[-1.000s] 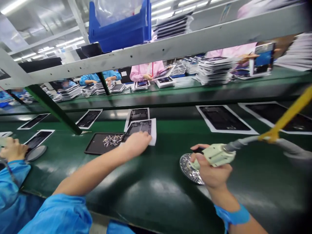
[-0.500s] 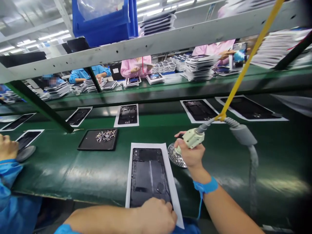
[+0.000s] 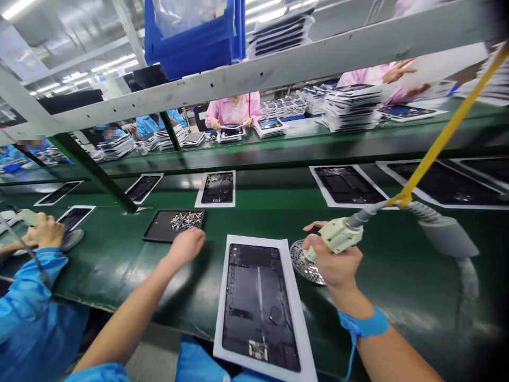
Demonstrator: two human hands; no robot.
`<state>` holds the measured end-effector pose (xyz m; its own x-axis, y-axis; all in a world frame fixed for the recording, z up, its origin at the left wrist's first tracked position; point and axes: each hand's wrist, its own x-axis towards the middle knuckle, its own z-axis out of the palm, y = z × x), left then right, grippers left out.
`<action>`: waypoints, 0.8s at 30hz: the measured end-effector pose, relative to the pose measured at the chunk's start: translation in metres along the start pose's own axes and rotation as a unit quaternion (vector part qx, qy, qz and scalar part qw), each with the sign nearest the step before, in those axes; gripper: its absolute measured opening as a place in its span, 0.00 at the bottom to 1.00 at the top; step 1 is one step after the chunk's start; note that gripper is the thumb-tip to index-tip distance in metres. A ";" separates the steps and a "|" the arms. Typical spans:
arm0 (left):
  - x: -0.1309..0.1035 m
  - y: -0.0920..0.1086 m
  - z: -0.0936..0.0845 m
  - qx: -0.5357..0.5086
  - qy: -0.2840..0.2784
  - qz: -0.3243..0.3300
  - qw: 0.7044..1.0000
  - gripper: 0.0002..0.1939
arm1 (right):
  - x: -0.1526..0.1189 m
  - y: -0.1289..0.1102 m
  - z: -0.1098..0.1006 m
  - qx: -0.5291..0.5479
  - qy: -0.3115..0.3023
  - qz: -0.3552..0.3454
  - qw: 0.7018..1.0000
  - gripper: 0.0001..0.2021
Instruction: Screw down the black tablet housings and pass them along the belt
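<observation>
Hands: left hand (image 3: 188, 247) just off the front-right corner of the black tray (image 3: 156, 233), fingers curled; can't tell if it's pinching anything or touching the rim. Right hand (image 3: 340, 268) is wrapped round a pale green corded tool (image 3: 341, 234), its lower end at the round metallic dish (image 3: 304, 268).

Containers: black tray is shallow and rectangular, with a loose heap of small metallic pieces (image 3: 186, 220) bunched in its right half, left half bare. Dish surface is speckled bright and dark; too small to tell holes from loose parts. Blue bin (image 3: 194, 53) up at the shelf beam (image 3: 278, 73) has a clear plastic bag (image 3: 186, 18) in it.

Black device panel (image 3: 254, 297) lies on a white sheet (image 3: 294, 297) between the two forearms, untouched. Sheet's near end overhangs the worktop (image 3: 210, 257) edge; its far right corner is just beside the dish.
</observation>
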<state>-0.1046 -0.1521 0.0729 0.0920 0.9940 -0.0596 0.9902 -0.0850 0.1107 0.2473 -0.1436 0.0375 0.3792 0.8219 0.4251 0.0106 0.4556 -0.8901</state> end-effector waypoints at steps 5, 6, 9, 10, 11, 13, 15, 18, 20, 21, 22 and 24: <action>0.029 -0.093 -0.021 0.059 -0.009 -0.187 0.981 0.12 | 0.000 0.000 0.000 0.008 0.001 0.003 1.000 0.13; 0.030 -0.103 -0.022 0.054 -0.010 -0.201 0.978 0.12 | 0.000 0.000 0.000 0.007 0.001 0.004 1.000 0.12; 0.035 -0.120 -0.021 0.028 -0.017 -0.220 0.975 0.10 | 0.000 0.001 -0.001 0.000 -0.003 0.008 1.000 0.11; 0.037 -0.122 -0.019 0.015 -0.019 -0.223 0.974 0.10 | 0.000 0.001 0.000 -0.001 -0.003 0.009 1.000 0.11; 0.039 -0.123 -0.016 0.001 -0.020 -0.226 0.974 0.10 | -0.001 0.001 0.000 -0.001 -0.002 0.009 1.000 0.11; 0.043 -0.123 -0.009 -0.028 -0.014 -0.234 0.972 0.10 | -0.001 0.001 0.000 -0.001 -0.001 0.009 1.000 0.11; 0.046 -0.123 -0.003 -0.056 0.002 -0.244 0.968 0.09 | -0.001 0.001 0.000 -0.001 0.001 0.008 1.000 0.12; 0.043 -0.127 0.000 -0.096 0.032 -0.256 0.961 0.06 | 0.000 0.001 0.000 -0.003 0.003 0.010 1.000 0.12; 0.037 -0.131 -0.007 -0.143 0.057 -0.261 0.953 0.06 | 0.000 0.001 -0.001 0.000 0.005 0.012 1.000 0.12; 0.033 -0.132 -0.012 -0.189 0.076 -0.259 0.944 0.08 | 0.000 0.001 -0.001 0.002 0.005 0.012 1.000 0.11; 0.029 -0.131 -0.018 -0.246 0.099 -0.250 0.931 0.10 | 0.000 0.001 0.000 0.004 0.004 0.011 1.000 0.11; 0.020 -0.119 -0.029 -0.363 0.139 -0.210 0.897 0.16 | 0.000 0.000 0.000 0.004 0.001 0.008 1.000 0.11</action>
<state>-0.2235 -0.1197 0.0869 -0.4030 0.9152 -0.0085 0.5931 0.2682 0.7592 0.2472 -0.1438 0.0372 0.3820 0.8282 0.4101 -0.0039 0.4452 -0.8954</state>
